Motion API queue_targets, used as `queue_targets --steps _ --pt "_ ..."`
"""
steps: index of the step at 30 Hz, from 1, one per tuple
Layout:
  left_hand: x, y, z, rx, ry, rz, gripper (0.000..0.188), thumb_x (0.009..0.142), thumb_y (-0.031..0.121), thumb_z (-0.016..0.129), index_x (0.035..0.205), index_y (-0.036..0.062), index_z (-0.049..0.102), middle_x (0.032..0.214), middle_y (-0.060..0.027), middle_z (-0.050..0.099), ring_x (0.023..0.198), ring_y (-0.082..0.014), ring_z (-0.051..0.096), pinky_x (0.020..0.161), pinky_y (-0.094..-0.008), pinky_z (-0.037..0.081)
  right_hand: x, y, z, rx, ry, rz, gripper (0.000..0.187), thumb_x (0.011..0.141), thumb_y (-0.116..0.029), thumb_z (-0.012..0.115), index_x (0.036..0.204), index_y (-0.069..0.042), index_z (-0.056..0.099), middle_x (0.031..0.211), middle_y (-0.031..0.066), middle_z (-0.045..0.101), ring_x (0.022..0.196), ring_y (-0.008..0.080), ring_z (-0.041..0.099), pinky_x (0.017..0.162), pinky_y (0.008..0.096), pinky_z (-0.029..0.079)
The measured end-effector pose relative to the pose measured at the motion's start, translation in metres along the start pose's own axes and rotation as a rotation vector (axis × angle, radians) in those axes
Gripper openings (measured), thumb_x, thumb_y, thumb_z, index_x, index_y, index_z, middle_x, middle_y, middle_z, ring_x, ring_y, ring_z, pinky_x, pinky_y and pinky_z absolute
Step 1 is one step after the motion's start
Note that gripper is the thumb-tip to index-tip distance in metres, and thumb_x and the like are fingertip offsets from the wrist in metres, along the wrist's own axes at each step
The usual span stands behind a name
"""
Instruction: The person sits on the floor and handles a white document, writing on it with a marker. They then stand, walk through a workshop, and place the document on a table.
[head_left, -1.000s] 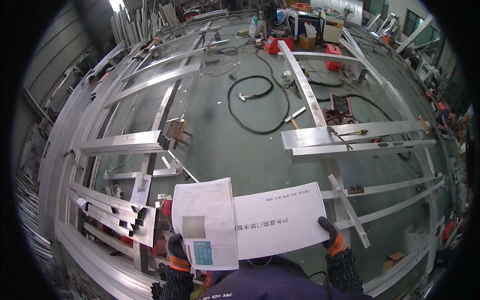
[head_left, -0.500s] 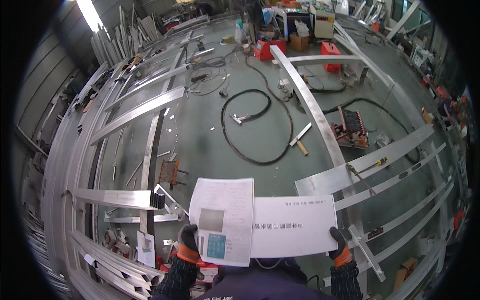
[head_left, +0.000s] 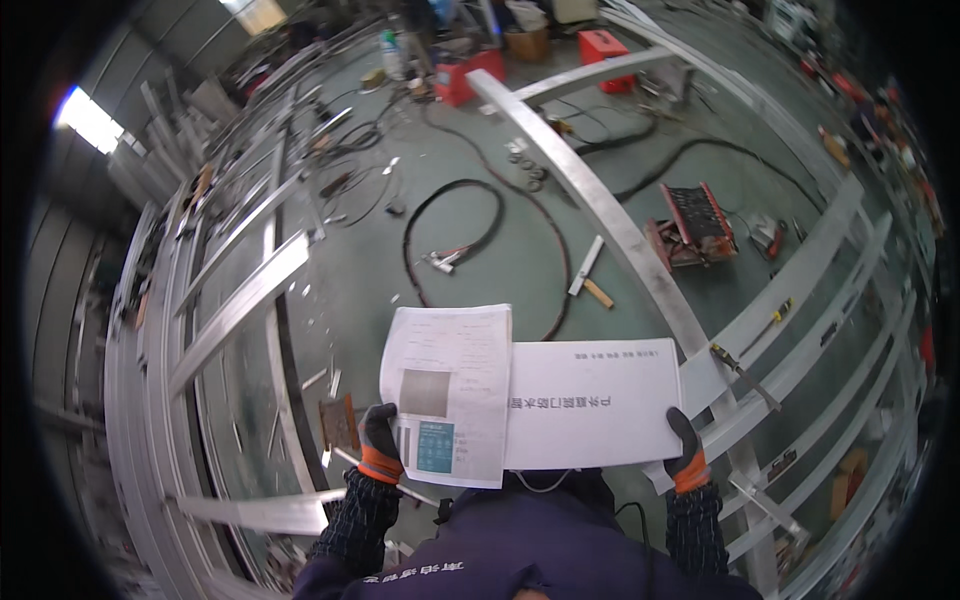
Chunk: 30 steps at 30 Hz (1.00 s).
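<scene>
Both my hands wear dark gloves with orange cuffs. My left hand (head_left: 380, 440) grips the left edge of a printed sheet (head_left: 460, 350), which carries a grey picture and a teal block. Beside it, partly tucked under that sheet, a wide white paper (head_left: 600, 405) bears a line of large print. My right hand (head_left: 687, 447) is closed on this paper's right edge, thumb on top. The papers lie side by side in front of my body, tilted toward me. The fingers beneath the papers are hidden.
Long metal profiles form frames at the left (head_left: 245, 310) and a beam (head_left: 600, 190) at the right. A black cable (head_left: 408, 250) loops on the floor near a hammer-like tool with a wooden handle (head_left: 597, 292). Clamps (head_left: 740, 370) lie on the right profiles; a red box (head_left: 604, 58) stands beyond.
My view has turned and shifted, so the floor, beams and cable sit differently in the picture. The papers and both hands appear higher, still held the same way.
</scene>
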<state>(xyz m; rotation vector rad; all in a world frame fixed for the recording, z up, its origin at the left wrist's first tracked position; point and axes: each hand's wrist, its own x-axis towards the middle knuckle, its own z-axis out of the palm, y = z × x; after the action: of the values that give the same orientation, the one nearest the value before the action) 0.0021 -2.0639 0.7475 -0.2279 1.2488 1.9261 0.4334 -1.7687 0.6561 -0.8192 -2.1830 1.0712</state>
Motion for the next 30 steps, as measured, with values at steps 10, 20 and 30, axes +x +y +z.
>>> queue_targets --steps 10,20,30 --pt "0.286 0.082 0.080 0.160 -0.153 -0.005 0.029 0.079 0.019 0.059 0.100 -0.0004 0.064 0.097 -0.0094 0.067 0.089 -0.0252 0.064 0.087 -0.0378 0.052 0.184 0.037 0.050 0.432 0.055 0.539 0.042 0.099 -0.026 0.048 0.132 0.001 0.052 0.118 0.0153 0.064 0.106 0.0208 0.062 0.095 0.0316 0.048" --pt "0.628 0.060 0.279 0.577 -0.338 -0.244 0.045 0.078 0.027 0.060 0.114 0.0012 0.061 0.102 -0.0093 0.067 0.088 -0.0261 0.066 0.084 -0.0379 0.054 0.375 0.093 0.108 0.460 0.251 0.985 0.065 0.091 -0.051 0.062 0.131 0.000 0.056 0.114 0.0122 0.068 0.108 0.0193 0.059 0.101 0.0333 0.041" --pt "0.939 -0.080 0.378 0.919 -0.696 -0.232 0.020 0.082 0.010 0.060 0.098 0.0019 0.070 0.088 -0.0028 0.066 0.083 -0.0161 0.060 0.076 -0.0323 0.048 0.498 0.287 0.221 0.632 0.717 1.002 0.060 0.091 -0.031 0.069 0.141 -0.004 0.048 0.128 0.0069 0.061 0.115 0.0169 0.055 0.101 0.0300 0.041"
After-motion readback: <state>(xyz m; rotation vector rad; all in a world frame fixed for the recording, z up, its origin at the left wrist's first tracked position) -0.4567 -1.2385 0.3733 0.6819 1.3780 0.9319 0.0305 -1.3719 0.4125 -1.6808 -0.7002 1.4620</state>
